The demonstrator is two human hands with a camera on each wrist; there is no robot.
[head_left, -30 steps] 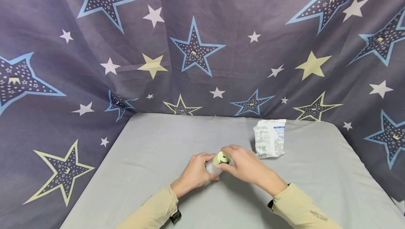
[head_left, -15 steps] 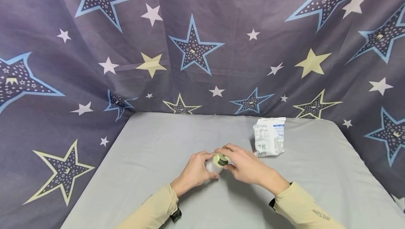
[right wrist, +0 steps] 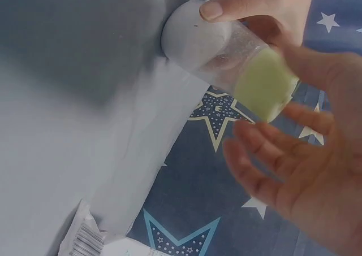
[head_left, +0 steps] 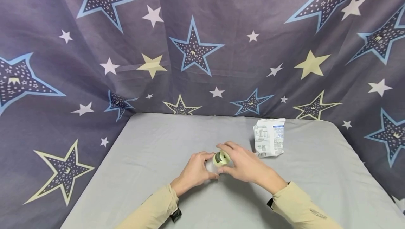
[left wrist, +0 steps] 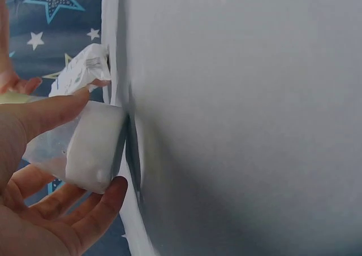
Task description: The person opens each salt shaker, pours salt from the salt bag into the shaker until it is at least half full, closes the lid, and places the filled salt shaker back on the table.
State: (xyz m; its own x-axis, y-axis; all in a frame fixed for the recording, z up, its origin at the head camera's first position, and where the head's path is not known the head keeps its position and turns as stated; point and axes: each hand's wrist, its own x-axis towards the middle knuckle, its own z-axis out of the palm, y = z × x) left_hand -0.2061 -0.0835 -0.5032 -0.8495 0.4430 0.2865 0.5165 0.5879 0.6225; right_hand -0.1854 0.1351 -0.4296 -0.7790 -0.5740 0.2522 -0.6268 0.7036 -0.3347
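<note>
A clear plastic bottle (head_left: pixel 209 166) with a light green cap (head_left: pixel 225 156) tilts over the grey surface, its cap toward the right. The bottom part looks white in the left wrist view (left wrist: pixel 95 148). My left hand (head_left: pixel 197 170) grips the bottle's body, thumb on one side and fingers on the other. Around the cap, my right hand (head_left: pixel 245 163) has its fingers spread loosely. In the right wrist view the thumb overlaps the cap's edge, while several fingertips (right wrist: pixel 240 154) stand apart from it. A dark mark shows on the cap's top.
A white printed packet (head_left: pixel 269 138) stands behind and to the right of my right hand. The grey cloth-covered table (head_left: pixel 158 134) ends at a dark star-patterned curtain (head_left: pixel 234 18) at the back and sides.
The dark mark on the cap has shifted from its lower right to its left side. My right hand's fingers have loosened and spread around the cap; my left hand has stayed in place.
</note>
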